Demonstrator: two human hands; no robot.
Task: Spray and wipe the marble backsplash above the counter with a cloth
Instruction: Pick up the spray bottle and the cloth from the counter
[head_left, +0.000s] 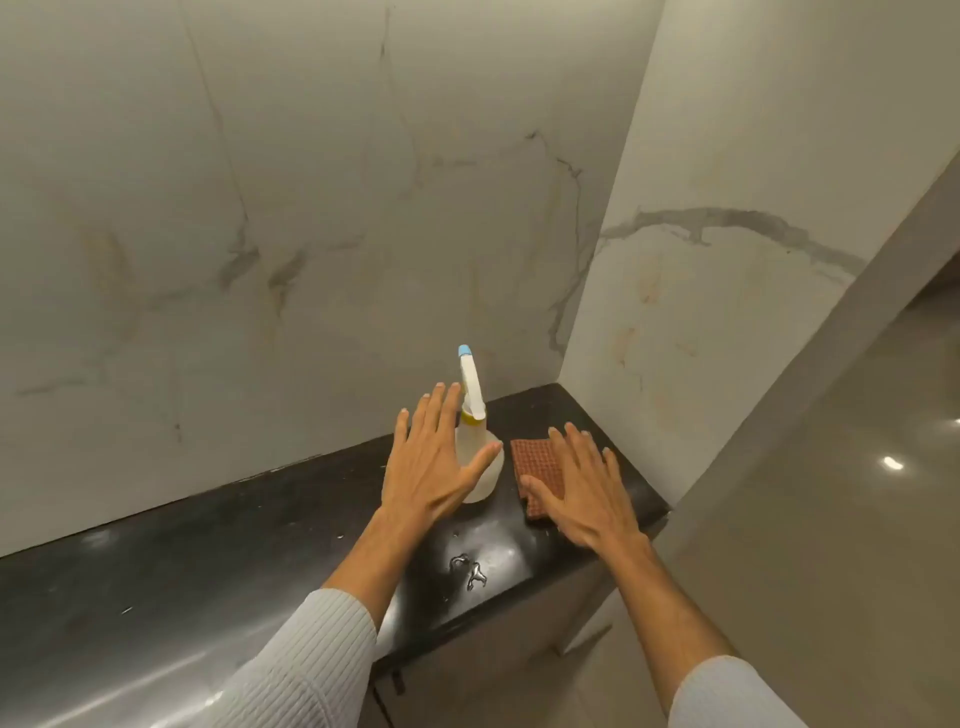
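Observation:
A pale spray bottle (480, 415) with a white trigger head and blue nozzle stands on the black counter (208, 561) near the corner. My left hand (434, 460) is spread flat in front of it, fingers straight, partly covering the bottle's body; contact is unclear. A folded brown waffle cloth (532, 462) lies just right of the bottle. My right hand (582, 488) hovers over or rests on the cloth's right part, fingers straight. The marble backsplash (291, 208) rises behind the counter, veined grey and gold.
A marble side wall (701, 291) closes the counter's right end. A few water drops (470, 569) sit near the counter's front edge. Cabinet fronts (493, 670) are below, and a glossy tiled floor (841, 509) lies to the right.

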